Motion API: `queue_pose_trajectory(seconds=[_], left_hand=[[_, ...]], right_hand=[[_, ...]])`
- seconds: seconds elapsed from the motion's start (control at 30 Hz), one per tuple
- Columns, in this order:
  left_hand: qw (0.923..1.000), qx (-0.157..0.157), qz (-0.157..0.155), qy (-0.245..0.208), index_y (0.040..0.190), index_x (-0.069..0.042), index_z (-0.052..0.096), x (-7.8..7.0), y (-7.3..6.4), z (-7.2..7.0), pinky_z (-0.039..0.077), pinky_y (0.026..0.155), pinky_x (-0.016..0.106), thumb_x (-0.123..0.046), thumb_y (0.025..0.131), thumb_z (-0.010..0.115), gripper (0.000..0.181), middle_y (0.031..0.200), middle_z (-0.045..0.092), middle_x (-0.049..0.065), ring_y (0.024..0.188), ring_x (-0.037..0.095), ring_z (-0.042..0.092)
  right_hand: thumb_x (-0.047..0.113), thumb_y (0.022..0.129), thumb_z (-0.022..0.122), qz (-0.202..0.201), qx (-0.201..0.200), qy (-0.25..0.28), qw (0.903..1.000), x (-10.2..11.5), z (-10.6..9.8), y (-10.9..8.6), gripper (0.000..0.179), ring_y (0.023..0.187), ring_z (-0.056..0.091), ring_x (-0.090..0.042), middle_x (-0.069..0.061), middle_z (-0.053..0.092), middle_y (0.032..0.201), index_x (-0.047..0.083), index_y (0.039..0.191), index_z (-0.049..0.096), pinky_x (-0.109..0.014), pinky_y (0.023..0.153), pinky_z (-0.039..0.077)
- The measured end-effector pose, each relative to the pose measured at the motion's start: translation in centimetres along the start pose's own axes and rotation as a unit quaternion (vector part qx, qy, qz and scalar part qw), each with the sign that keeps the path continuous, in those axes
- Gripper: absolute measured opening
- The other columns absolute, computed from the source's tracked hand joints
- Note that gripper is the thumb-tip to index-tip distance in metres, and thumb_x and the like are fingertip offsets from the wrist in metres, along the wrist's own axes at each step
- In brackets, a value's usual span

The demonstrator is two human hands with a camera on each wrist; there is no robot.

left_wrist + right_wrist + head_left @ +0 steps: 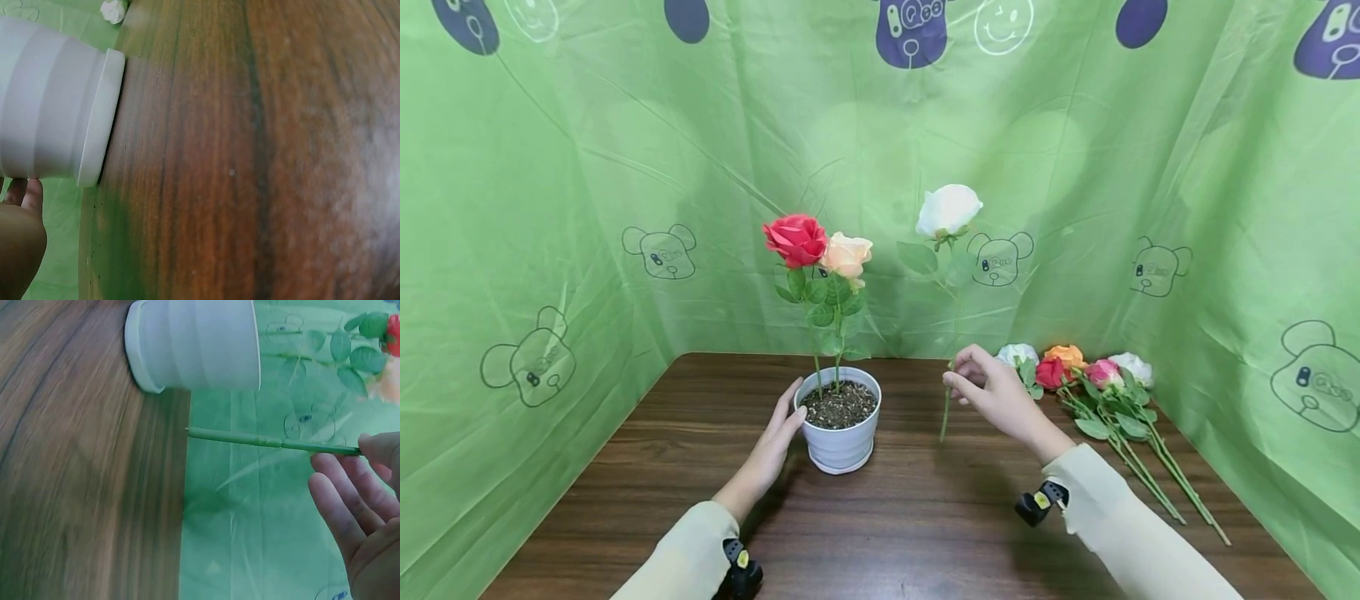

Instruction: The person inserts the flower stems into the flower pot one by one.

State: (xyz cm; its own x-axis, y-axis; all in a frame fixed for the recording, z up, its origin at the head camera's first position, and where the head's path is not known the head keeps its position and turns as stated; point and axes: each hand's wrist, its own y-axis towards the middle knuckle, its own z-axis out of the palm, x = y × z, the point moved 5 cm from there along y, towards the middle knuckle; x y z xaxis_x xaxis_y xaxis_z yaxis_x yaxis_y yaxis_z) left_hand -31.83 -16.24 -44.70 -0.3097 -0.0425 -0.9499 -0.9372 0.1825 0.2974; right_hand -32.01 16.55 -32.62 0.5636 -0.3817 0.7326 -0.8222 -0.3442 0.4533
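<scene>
We note: right hand (992,396) pinches the white rose (950,210) low on its green stem (945,419), thumb and fingertips together; long axis near upright, bottom end below the fingers, right of and apart from the white flowerpot (842,446); left hand (777,437) touches its side, fingers extended.

Green printed sheeting (737,142) backs a brown wood-grain table (917,517).

Before me, a brown wood-grain table (917,525) (streaked darker) carries a white pot (841,448) and, at right, several roses (1131,426).
</scene>
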Motion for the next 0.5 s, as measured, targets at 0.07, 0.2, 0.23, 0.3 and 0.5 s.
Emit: queue_pose_trajectory(seconds=[0.07, 0.2, 0.23, 0.3, 0.5], left_hand=[[1.0000, -0.001, -0.001, 0.000, 0.160, -0.009, 0.014, 0.0, 0.0, 0.0, 0.016, 0.115, 0.055, -0.025, 0.109, 0.037, 0.059, 0.164, 0.014, 0.018, 0.148, 0.033, 0.014], [1.0000, -0.001, 0.001, -0.002, 0.160, -0.008, 0.014, 0.0, 0.0, 0.0, 0.017, 0.114, 0.056, -0.025, 0.109, 0.037, 0.058, 0.164, 0.014, 0.018, 0.147, 0.033, 0.014], [1.0000, -0.001, 0.001, -0.003, 0.160, -0.008, 0.014, 0.1, 0.0, 0.0, 0.016, 0.114, 0.056, -0.024, 0.109, 0.037, 0.058, 0.164, 0.014, 0.018, 0.147, 0.033, 0.014], [1.0000, 0.000, 0.002, -0.004, 0.160, -0.009, 0.015, 0.1, 0.0, 0.0, 0.017, 0.114, 0.056, -0.024, 0.109, 0.037, 0.058, 0.164, 0.014, 0.018, 0.147, 0.033, 0.015], [1.0000, 0.002, 0.003, -0.006, 0.160, -0.008, 0.014, 0.1, 0.1, 0.0, 0.016, 0.114, 0.056, -0.024, 0.109, 0.037, 0.059, 0.164, 0.015, 0.018, 0.147, 0.033, 0.015]], right_hand=[[-0.001, 0.096, 0.065, -0.015, -0.006, 0.008, 0.9998, 0.5, 0.5, 0.4, 0.014, 0.071, 0.067, -0.019, -0.022, 0.069, 0.086, -0.005, 0.104, 0.054, -0.036, 0.064, 0.058], [0.009, 0.096, 0.068, -0.030, -0.022, 0.021, 0.9991, 0.9, 1.3, 1.4, 0.016, 0.072, 0.069, -0.019, -0.013, 0.072, 0.084, 0.002, 0.103, 0.055, -0.036, 0.065, 0.058], [0.012, 0.096, 0.069, -0.030, -0.023, 0.026, 0.9989, 1.0, 1.5, 1.6, 0.017, 0.072, 0.069, -0.020, -0.010, 0.072, 0.083, 0.004, 0.103, 0.055, -0.037, 0.065, 0.058], [0.017, 0.096, 0.070, -0.035, -0.028, 0.029, 0.9986, 1.3, 1.7, 2.1, 0.020, 0.073, 0.070, -0.022, -0.007, 0.072, 0.083, 0.006, 0.103, 0.055, -0.037, 0.066, 0.058], [0.018, 0.097, 0.069, -0.046, -0.034, 0.042, 0.9975, 2.6, 2.7, 3.5, 0.022, 0.075, 0.070, -0.021, -0.008, 0.072, 0.086, 0.004, 0.106, 0.054, -0.038, 0.067, 0.059]])
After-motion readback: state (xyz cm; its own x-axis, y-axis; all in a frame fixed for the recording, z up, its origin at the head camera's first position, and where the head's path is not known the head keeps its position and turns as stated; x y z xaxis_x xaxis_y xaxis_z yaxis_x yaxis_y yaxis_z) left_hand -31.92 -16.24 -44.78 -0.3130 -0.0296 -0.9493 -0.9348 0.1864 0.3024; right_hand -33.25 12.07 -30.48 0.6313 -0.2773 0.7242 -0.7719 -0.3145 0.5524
